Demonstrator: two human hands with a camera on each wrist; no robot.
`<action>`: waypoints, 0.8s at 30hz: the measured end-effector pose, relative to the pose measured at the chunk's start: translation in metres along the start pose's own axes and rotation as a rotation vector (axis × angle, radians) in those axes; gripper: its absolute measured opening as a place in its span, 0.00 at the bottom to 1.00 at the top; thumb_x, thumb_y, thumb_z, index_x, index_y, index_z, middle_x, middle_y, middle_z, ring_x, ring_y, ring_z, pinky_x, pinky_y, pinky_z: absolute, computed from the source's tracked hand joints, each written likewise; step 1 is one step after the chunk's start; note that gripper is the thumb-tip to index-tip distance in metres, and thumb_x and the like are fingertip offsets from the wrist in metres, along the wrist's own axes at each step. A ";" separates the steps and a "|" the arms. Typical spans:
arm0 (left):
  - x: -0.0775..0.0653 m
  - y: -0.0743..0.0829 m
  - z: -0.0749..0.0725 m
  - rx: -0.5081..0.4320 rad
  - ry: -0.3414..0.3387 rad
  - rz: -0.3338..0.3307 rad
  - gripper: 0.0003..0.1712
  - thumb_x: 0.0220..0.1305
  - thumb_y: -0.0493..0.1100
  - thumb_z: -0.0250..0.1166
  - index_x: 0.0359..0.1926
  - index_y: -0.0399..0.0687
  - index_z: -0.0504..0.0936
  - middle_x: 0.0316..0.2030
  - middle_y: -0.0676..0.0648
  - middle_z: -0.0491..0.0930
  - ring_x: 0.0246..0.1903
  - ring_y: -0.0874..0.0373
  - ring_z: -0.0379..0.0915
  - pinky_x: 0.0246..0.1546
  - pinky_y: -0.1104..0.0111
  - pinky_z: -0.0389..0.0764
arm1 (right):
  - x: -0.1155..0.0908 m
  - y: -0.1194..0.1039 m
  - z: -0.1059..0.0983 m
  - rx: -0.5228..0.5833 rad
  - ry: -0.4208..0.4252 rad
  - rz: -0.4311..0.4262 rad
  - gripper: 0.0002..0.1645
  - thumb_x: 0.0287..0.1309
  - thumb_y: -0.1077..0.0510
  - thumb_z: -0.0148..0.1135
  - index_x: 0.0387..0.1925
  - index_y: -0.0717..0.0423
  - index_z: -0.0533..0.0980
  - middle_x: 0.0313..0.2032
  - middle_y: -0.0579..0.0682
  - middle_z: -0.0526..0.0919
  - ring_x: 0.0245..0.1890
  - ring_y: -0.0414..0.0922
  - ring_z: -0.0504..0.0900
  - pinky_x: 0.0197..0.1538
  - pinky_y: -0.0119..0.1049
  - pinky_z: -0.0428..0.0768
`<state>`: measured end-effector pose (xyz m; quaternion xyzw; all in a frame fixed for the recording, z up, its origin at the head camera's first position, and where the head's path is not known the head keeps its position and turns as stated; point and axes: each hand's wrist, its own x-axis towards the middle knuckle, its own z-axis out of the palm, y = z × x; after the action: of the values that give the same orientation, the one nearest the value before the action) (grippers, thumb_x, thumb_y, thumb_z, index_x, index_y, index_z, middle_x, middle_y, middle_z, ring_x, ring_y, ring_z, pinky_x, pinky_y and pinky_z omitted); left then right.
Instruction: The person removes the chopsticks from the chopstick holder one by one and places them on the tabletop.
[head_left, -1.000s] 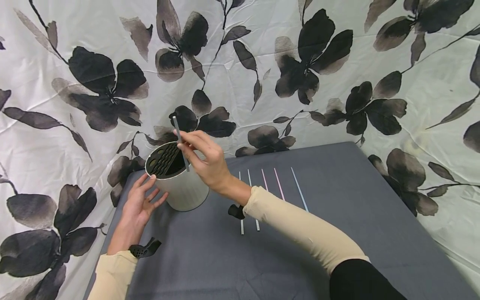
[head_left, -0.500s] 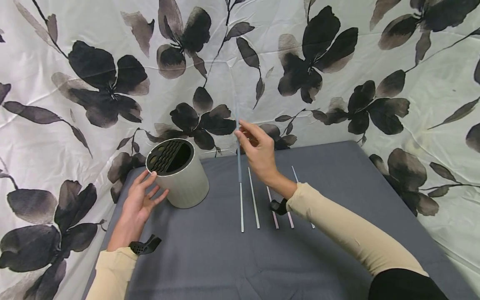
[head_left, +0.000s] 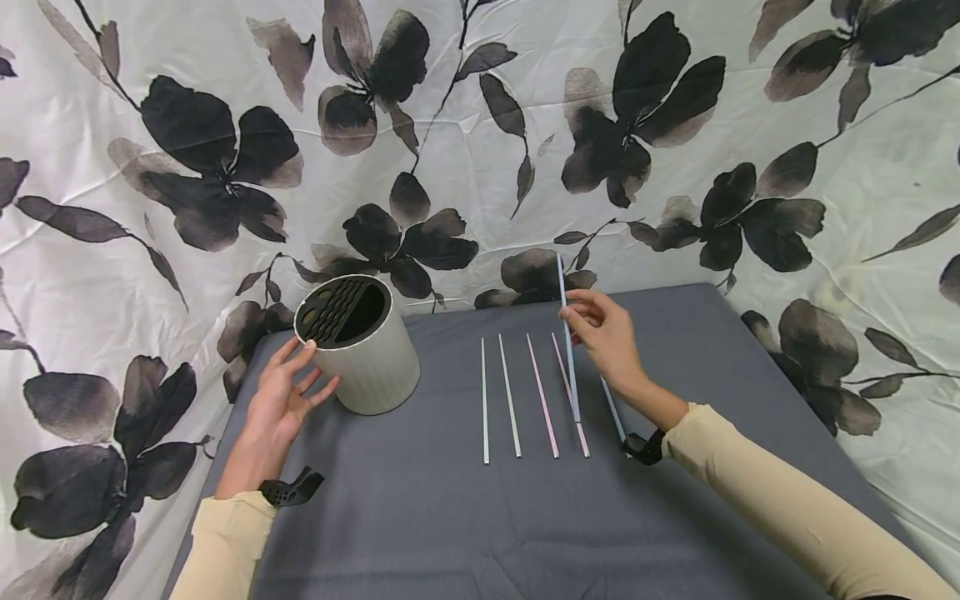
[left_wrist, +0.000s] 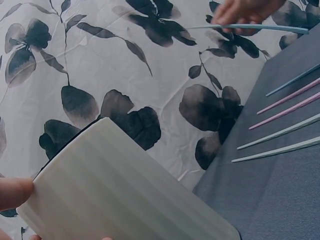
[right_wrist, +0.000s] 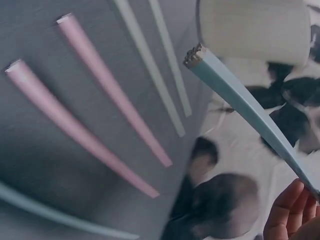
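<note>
Head view: a thin blue stick [head_left: 567, 342] is pinched in the right hand [head_left: 606, 340], held above the grey cloth counter [head_left: 675, 500]; another blue stick is partly hidden behind that hand. The ribbed cream holder [head_left: 365, 350], with its slotted black top, is steadied by the spread left hand [head_left: 279, 408].

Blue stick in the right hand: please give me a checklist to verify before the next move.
1. Right hand pinches the blue stick: ok.
2. Held stick is off the grey cloth: ok, seen in the right wrist view.
3. Five sticks lie side by side, not crossed: ok.
4. Left hand touches the white holder: ok.
5. Holder stands upright: ok.
6. Free gap beside the lying blue stick: cannot tell.
</note>
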<state>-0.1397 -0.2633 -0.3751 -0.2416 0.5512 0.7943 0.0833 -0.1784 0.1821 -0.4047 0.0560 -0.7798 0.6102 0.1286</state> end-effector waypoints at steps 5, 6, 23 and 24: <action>0.000 -0.001 0.000 0.004 0.004 0.004 0.49 0.75 0.54 0.64 0.84 0.73 0.42 0.84 0.61 0.39 0.82 0.51 0.36 0.75 0.58 0.73 | -0.007 0.027 -0.023 -0.060 0.014 0.077 0.22 0.72 0.59 0.65 0.63 0.63 0.78 0.48 0.70 0.86 0.29 0.35 0.84 0.30 0.28 0.88; 0.000 -0.002 -0.001 0.005 0.004 0.004 0.49 0.75 0.54 0.64 0.84 0.73 0.42 0.84 0.61 0.39 0.82 0.51 0.36 0.75 0.57 0.73 | -0.009 0.032 -0.027 -0.076 0.013 0.087 0.22 0.73 0.59 0.65 0.63 0.63 0.78 0.48 0.70 0.86 0.29 0.36 0.84 0.30 0.28 0.88; -0.002 -0.002 0.000 0.010 -0.006 0.010 0.50 0.75 0.55 0.63 0.84 0.72 0.41 0.84 0.60 0.36 0.83 0.50 0.33 0.76 0.57 0.72 | -0.030 0.104 -0.082 -0.374 -0.051 0.184 0.18 0.72 0.58 0.66 0.57 0.65 0.81 0.36 0.66 0.87 0.20 0.37 0.78 0.23 0.32 0.81; -0.002 -0.002 -0.001 0.008 -0.004 0.008 0.50 0.75 0.55 0.63 0.84 0.72 0.41 0.84 0.60 0.37 0.83 0.51 0.34 0.76 0.57 0.73 | -0.031 0.108 -0.085 -0.393 -0.061 0.193 0.18 0.72 0.58 0.66 0.57 0.65 0.82 0.35 0.65 0.88 0.20 0.36 0.78 0.23 0.31 0.81</action>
<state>-0.1370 -0.2628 -0.3759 -0.2376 0.5552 0.7928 0.0822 -0.1640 0.2891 -0.4948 -0.0265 -0.8890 0.4539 0.0542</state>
